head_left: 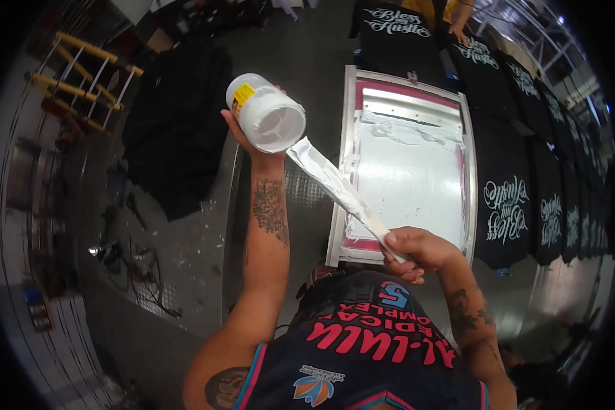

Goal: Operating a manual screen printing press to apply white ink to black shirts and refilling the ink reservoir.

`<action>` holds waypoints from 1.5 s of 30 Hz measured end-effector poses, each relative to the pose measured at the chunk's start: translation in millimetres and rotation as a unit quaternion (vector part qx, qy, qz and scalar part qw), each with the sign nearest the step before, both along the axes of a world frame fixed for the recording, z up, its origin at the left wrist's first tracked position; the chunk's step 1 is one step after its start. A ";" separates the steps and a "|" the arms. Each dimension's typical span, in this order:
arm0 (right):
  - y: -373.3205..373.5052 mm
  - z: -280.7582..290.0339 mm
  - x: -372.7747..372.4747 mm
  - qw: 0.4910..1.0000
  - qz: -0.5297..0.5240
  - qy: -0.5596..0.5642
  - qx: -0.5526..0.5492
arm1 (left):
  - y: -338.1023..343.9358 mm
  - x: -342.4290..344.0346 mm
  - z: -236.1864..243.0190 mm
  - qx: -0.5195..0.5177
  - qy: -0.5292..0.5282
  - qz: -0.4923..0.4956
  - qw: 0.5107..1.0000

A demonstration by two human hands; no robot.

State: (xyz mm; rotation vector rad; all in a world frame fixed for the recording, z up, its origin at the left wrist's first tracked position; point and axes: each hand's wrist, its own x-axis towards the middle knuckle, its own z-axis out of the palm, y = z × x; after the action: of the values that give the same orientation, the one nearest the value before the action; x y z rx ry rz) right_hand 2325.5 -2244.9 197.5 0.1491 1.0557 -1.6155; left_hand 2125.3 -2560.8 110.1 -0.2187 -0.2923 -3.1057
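Note:
My left hand (251, 145) is wrapped round a white plastic tub (255, 108) with a yellow label, tipped so its mouth faces me and to the right. White ink smears the tub's inside and rim. In my right hand (422, 250) is the handle of a long spatula (338, 188), its blade thickly coated with white ink. The blade's tip is by the tub's lower rim; whether they touch I cannot tell. Beneath the spatula's handle end lies a screen printing frame (350, 126), with white ink across its mesh and a metal squeegee (413, 108) at its far end.
Black shirts (500, 222) with white lettering lie in rows on the right. Another person's hand (460, 31) rests near a shirt at the far right. Black cloth (174, 130) is heaped at left, near a yellow ladder (82, 78). Cables (154, 273) lie at lower left.

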 end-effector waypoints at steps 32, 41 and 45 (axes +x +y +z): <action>138.2 -78.1 -20.3 0.927 -0.198 0.221 0.227 | -289.4 268.7 -325.9 0.530 -0.312 0.264 0.743; 190.7 -78.0 -25.3 0.907 -0.172 0.258 0.285 | -312.1 260.9 -309.4 0.677 -0.341 0.284 0.588; 234.0 -84.6 -41.7 0.888 -0.148 0.303 0.312 | -291.5 282.7 -313.3 0.604 -0.355 0.196 0.686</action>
State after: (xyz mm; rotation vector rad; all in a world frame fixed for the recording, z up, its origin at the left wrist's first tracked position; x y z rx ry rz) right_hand 2283.7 -2010.9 112.9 0.2490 2.1171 -1.5655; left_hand 2408.1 -2852.4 -203.2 0.9121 1.4460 -2.1184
